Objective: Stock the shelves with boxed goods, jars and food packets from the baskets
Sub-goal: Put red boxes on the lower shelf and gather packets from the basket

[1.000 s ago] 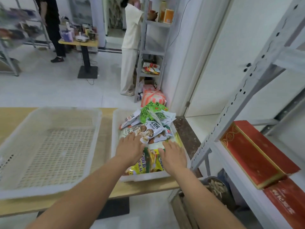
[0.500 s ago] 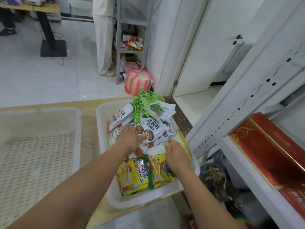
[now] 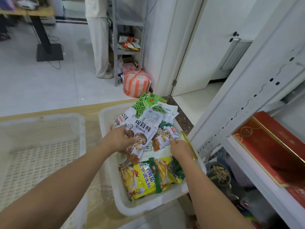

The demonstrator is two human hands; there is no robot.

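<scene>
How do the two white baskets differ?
The left basket shows its bare slotted floor; the right basket is heaped with food packets. The left hand and right hand reach into the right basket, not the left basket. Both are white plastic, side by side on the wooden table.

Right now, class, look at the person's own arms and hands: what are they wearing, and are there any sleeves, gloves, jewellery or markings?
The left hand and right hand are bare. No gloves, watch or bracelet show, and no ring on the parts in view. The left forearm and right forearm are uncovered right to the frame's edge, so no sleeve is visible. No markings show.
</scene>
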